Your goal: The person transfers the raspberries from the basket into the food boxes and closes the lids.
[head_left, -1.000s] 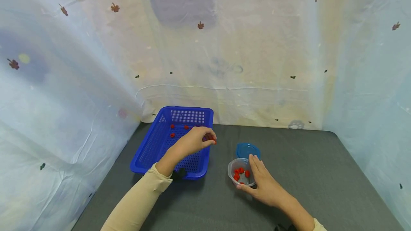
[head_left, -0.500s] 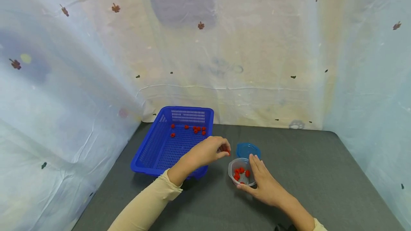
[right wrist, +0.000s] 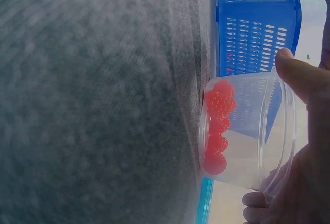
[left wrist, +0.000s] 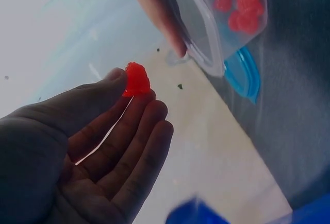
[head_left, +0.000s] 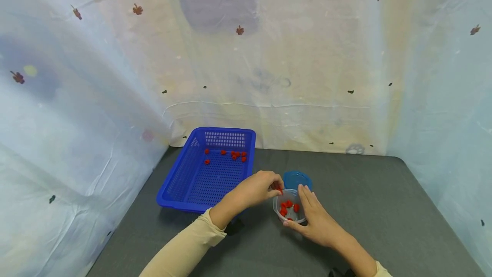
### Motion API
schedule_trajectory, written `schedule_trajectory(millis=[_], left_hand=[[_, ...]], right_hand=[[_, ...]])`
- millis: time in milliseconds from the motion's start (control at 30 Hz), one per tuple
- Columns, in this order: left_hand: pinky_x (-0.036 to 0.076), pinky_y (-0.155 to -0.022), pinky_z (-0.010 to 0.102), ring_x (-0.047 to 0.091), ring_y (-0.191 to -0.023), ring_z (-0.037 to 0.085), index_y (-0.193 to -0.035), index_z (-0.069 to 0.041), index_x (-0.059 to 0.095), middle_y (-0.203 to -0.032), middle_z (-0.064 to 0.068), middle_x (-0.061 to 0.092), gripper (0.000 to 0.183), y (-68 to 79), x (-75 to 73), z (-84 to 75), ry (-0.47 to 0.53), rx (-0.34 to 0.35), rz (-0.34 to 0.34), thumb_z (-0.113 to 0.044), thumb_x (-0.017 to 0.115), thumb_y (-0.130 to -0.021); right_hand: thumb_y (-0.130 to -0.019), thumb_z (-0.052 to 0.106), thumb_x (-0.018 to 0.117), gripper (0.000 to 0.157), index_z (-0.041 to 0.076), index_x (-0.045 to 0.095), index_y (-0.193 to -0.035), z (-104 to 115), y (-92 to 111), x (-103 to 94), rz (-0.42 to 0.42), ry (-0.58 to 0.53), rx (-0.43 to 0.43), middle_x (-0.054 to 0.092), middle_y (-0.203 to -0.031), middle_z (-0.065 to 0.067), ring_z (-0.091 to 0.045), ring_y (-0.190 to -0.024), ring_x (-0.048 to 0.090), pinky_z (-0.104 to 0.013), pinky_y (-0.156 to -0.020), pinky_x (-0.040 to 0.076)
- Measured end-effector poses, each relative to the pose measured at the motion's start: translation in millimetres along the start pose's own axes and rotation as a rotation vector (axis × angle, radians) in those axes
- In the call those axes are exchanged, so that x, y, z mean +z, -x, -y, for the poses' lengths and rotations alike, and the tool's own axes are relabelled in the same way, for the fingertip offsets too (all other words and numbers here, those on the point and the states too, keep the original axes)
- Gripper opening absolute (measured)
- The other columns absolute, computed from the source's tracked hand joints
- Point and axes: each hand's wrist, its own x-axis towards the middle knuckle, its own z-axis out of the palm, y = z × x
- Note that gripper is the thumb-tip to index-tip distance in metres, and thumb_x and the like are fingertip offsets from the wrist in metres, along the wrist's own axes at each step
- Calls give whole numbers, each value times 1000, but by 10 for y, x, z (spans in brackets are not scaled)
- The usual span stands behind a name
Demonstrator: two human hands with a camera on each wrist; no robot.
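My left hand (head_left: 256,190) pinches a red raspberry (left wrist: 137,79) between thumb and fingertips, at the left rim of a clear plastic tub (right wrist: 250,136). The other fingers of that hand extend loosely beneath the berry in the left wrist view. Around the tub's right side, my right hand (head_left: 322,225) holds the rim, thumb at the near side and fingers at the far side. Several raspberries (right wrist: 219,100) lie on the tub's bottom. Part of the rim is hidden behind the right hand.
A blue perforated basket (head_left: 209,185) stands left of the tub, with several raspberries (head_left: 237,154) scattered toward its far end. Just behind the tub lies a blue lid (head_left: 299,178). The dark grey table (head_left: 384,213) meets a patterned sheet (head_left: 292,67) at the back.
Carrying the raspberry, my left hand has moved from over the basket rightward to the tub's rim. More berries in the basket are uncovered. The right hand has stayed on the tub.
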Motion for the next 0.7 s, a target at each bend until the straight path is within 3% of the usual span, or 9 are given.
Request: schedule_trajectory(millis=[433, 700], left_hand=[[55, -81, 16, 65, -89, 2, -110, -16, 77, -100, -8, 72, 11, -39, 150, -124, -37, -2, 43, -23, 78, -102], [55, -84, 16, 65, -91, 1, -114, -14, 78, -103, -7, 73, 13, -20, 18, -85, 11, 23, 0, -23, 74, -104]], right_hand=[[-93, 76, 65, 123, -4, 11, -170, 2, 7, -4, -11, 2, -42, 12, -177, -24, -45, -164, 9, -68, -126, 17], [-93, 76, 66, 123, -3, 11, -170, 0, 2, -12, -8, 4, -32, 12, -177, -24, -48, -163, 10, -70, -124, 19]])
